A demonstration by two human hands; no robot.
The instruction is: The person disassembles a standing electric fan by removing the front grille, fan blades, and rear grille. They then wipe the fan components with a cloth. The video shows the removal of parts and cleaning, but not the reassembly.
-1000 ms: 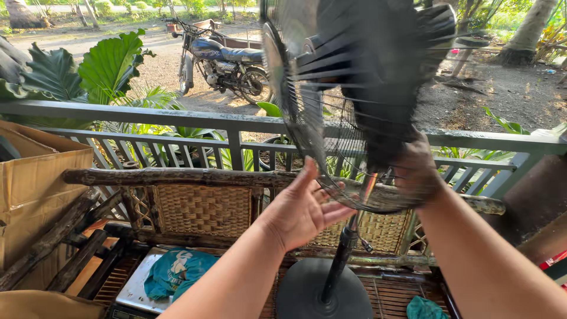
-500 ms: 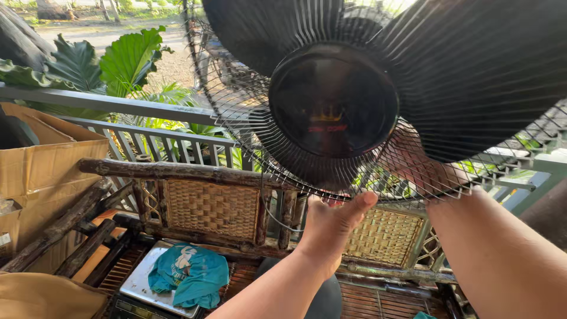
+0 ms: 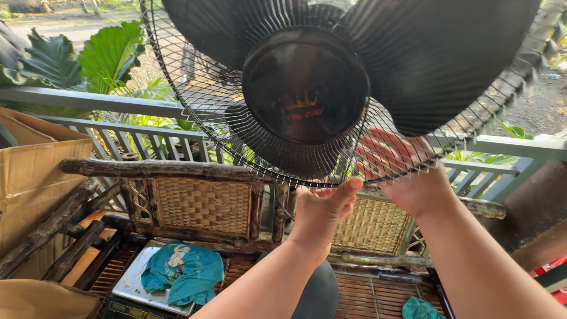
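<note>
Since the earlier frame, the black fan (image 3: pixel 354 88) has been turned face-on and fills the upper middle of the frame. Its wire guard's lower rim is pinched by the left hand (image 3: pixel 322 210), thumb over the edge; the right hand (image 3: pixel 407 177) is pressed behind the mesh, fingers spread. One brown cardboard box (image 3: pixel 29 159) is seen at left. One round label with gold and red marks (image 3: pixel 304 106) is seen on the hub. Two teal cloths (image 3: pixel 183 272) are counted below, on the woven bench (image 3: pixel 201 204).

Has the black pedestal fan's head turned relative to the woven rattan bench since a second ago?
Yes. The black pedestal fan's head, edge-on a second ago, now faces the camera above the woven rattan bench, with the left hand and right hand at its wire grille.
</note>
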